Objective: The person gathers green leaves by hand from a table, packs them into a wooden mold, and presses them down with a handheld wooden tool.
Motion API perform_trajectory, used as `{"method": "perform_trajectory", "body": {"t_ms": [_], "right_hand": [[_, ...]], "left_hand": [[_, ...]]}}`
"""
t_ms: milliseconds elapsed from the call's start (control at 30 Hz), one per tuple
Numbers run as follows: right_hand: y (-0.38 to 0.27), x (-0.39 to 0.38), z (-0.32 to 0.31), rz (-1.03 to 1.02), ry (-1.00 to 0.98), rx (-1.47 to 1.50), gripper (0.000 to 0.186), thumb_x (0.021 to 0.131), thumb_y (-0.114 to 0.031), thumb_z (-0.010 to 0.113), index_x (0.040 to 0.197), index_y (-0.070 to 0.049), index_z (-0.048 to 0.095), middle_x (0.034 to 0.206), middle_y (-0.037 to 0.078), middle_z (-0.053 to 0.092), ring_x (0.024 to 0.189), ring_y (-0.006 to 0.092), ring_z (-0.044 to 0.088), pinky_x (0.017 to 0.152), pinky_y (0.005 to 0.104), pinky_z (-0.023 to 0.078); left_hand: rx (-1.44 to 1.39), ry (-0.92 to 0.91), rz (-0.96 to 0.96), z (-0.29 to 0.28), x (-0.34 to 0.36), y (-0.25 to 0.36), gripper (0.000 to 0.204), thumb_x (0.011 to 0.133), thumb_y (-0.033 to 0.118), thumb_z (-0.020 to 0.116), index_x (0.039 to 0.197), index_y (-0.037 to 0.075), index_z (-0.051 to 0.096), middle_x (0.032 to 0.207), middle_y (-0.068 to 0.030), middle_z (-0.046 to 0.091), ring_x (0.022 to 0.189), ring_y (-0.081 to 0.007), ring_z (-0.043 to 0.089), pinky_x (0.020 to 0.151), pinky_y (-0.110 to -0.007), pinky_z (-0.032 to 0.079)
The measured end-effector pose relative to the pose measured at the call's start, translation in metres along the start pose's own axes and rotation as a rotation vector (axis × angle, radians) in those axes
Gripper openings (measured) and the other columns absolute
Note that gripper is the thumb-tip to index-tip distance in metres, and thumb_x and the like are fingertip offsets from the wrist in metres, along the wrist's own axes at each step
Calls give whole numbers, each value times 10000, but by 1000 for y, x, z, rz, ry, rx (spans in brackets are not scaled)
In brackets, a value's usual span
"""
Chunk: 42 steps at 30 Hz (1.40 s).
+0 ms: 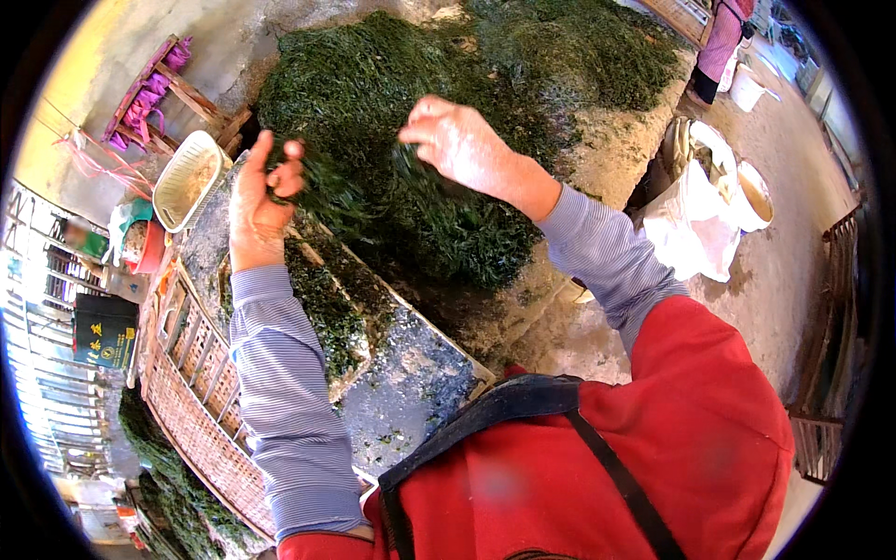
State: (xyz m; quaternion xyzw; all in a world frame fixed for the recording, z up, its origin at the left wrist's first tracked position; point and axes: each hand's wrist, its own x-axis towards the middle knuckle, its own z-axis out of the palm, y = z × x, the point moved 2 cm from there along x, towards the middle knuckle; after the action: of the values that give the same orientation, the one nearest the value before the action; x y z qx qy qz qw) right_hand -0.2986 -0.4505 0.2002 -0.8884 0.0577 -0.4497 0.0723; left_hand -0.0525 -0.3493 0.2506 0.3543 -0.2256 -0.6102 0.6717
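Note:
A large heap of dark green seaweed (364, 84), in thin wet-looking strands, covers the stone-like slab in front of me. Over its near part, my right hand (457, 145) has its fingers curled around a bunch of strands that hangs below them. My left hand (261, 201) is at the heap's left edge, fingers bent and thumb side up, with dark strands between them trailing toward the middle. Below the hands, a shallow board or tray (411, 373) with a grey, wet surface has scraps of seaweed strewn over it.
On the left are a cream plastic basket (189, 182), a red bucket (147, 247), a wooden stool (187, 89) with purple strips and a woven bamboo tray (210, 420). To the right stand a white sack (686, 224) and white buckets (754, 196). Another person (723, 47) stands at the far right.

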Motion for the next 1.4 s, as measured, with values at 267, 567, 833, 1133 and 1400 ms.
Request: {"method": "perform_trajectory", "body": {"t_ms": [267, 567, 833, 1133, 1400], "right_hand": [[47, -10, 51, 30, -236, -57, 136, 743, -59, 575, 863, -83, 635, 824, 124, 574, 796, 269, 583, 729, 374, 512], [-29, 98, -33, 375, 115, 541, 201, 812, 1, 526, 973, -25, 645, 723, 73, 623, 501, 49, 537, 475, 181, 488], [-23, 168, -28, 232, 201, 930, 191, 781, 3, 567, 954, 36, 642, 730, 83, 629, 508, 109, 569, 480, 231, 486], [33, 64, 16, 513, -215, -150, 223, 765, -115, 602, 929, 33, 630, 878, 210, 639, 714, 211, 654, 622, 323, 546], [-60, -46, 121, 448, -220, 746, 335, 815, -328, 599, 723, -10, 548, 630, 148, 597, 558, 261, 610, 552, 378, 480]], "left_hand": [[249, -17, 158, 32, -8, 54, 210, 917, 130, 491, 997, -58, 447, 781, -48, 522, 487, -45, 328, 370, -176, 250], [358, 105, 345, 30, -7, 77, 116, 899, 110, 504, 890, -5, 489, 721, -67, 549, 517, -84, 408, 423, -218, 358], [1, 44, 258, 46, 20, -37, 503, 948, 448, 327, 1192, 27, 455, 986, -186, 625, 874, -316, 600, 786, -448, 454], [-83, 105, 52, 21, 17, -83, 143, 901, 160, 537, 947, 53, 456, 758, -77, 545, 585, -158, 486, 638, -373, 491], [-194, -63, -93, 13, 3, -52, 146, 903, 70, 500, 956, -54, 443, 858, -142, 543, 525, -71, 382, 415, -190, 349]]}}
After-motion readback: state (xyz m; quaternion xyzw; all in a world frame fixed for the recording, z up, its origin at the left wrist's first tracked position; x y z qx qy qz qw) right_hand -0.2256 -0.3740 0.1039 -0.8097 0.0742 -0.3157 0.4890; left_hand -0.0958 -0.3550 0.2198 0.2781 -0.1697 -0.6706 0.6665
